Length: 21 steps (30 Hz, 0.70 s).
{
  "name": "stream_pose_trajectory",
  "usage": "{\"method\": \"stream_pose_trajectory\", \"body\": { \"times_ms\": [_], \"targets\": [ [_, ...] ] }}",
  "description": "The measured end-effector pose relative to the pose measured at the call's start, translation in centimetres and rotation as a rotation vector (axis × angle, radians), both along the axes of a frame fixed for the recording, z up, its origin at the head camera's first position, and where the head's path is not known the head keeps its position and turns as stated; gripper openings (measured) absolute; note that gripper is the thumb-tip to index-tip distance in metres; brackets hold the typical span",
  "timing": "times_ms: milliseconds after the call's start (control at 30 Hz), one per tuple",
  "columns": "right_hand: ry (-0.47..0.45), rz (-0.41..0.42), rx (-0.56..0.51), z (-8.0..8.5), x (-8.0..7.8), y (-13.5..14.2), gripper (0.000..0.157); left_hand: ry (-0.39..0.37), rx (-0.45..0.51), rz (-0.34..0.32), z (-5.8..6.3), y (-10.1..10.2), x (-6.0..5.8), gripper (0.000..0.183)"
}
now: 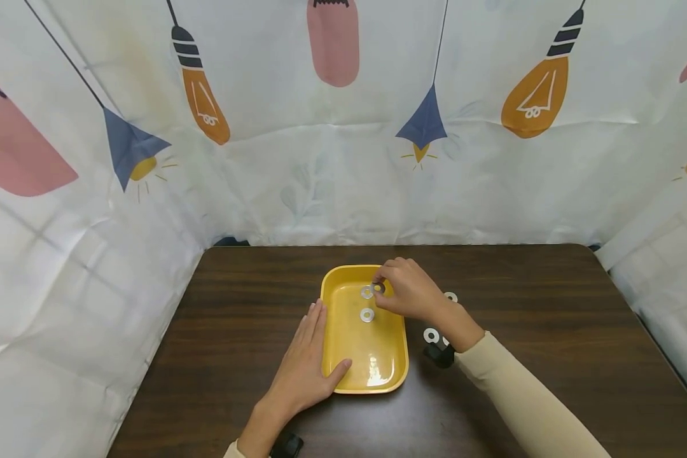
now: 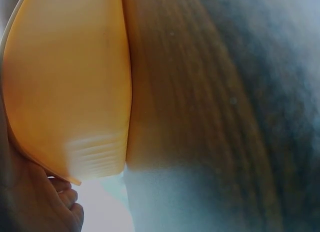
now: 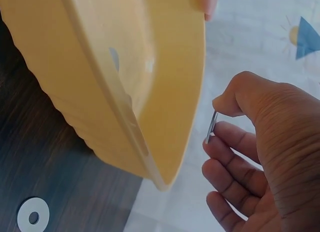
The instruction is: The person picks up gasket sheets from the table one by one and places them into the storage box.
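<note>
My left hand (image 1: pixel 302 369) lies along the left rim of a yellow tray (image 1: pixel 340 362), fingers straight and thumb over the near left corner. Above the tray's far right part, my right hand (image 1: pixel 409 289) pinches a flat metal washer (image 3: pixel 211 127) between thumb and fingertips, seen edge-on in the right wrist view. Inside the tray lie two washers, one near the middle (image 1: pixel 367 315) and another washer (image 1: pixel 366 292) farther back beside the held one. The left wrist view shows the tray's outer wall (image 2: pixel 75 91) close up.
Right of the tray, a few washers (image 1: pixel 431 335) sit on the dark wooden table (image 1: pixel 252 318), partly hidden by my right wrist. One more washer (image 1: pixel 451 296) lies farther back. A printed white curtain (image 1: pixel 343 184) hangs behind the table and at its sides.
</note>
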State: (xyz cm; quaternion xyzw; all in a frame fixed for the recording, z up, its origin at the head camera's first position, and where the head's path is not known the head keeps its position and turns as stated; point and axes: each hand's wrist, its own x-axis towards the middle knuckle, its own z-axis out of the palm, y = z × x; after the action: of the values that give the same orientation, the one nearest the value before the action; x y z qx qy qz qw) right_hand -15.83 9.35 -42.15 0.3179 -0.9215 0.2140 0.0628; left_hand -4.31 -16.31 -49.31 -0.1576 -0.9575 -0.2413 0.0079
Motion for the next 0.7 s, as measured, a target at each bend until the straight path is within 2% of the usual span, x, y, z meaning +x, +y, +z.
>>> {"method": "stream_pose_trajectory", "body": {
  "times_ms": [367,567,700],
  "targets": [
    [-0.002,0.004,0.026,-0.23,-0.08,-0.20,0.014,-0.012,0.007,0.001,0.16,-0.03,-0.01,0.110],
    [-0.028,-0.069,0.085,-0.47,0.08,0.08,0.030,-0.013,0.003,0.002,0.18,0.01,0.04,0.109],
    [-0.030,-0.102,0.092,-0.49,0.36,0.46,0.031,-0.009,0.007,0.005,0.14,0.04,0.06,0.109]
  ]
}}
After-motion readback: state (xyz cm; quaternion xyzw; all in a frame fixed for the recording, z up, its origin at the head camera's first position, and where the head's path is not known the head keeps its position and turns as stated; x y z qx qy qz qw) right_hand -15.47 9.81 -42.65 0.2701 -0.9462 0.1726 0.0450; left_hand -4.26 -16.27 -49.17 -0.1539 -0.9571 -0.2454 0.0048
